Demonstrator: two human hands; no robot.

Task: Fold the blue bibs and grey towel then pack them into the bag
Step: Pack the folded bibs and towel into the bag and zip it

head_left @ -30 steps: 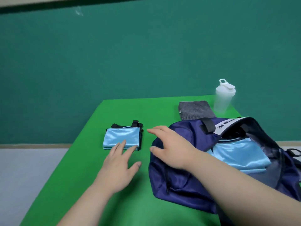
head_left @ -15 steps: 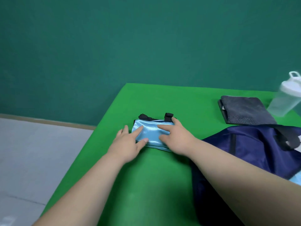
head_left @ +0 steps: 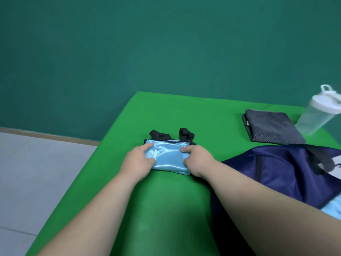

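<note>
A folded light-blue bib (head_left: 167, 156) with black straps lies on the green table (head_left: 166, 209). My left hand (head_left: 137, 160) pinches its left end and my right hand (head_left: 198, 160) pinches its right end, squeezing the satin between them. The navy bag (head_left: 280, 169) lies to the right, touching my right forearm. A sliver of another blue bib (head_left: 333, 209) shows inside it at the right edge. The folded grey towel (head_left: 273, 126) rests behind the bag.
A clear plastic shaker bottle (head_left: 317, 113) with a white lid stands at the far right beside the towel. The table's left edge drops to a grey floor (head_left: 36, 172). A teal wall (head_left: 147, 52) rises behind the table.
Both hands moved from the bag and table onto the folded bib and closed on its ends. The view has swung left, leaving most of the bag out of frame.
</note>
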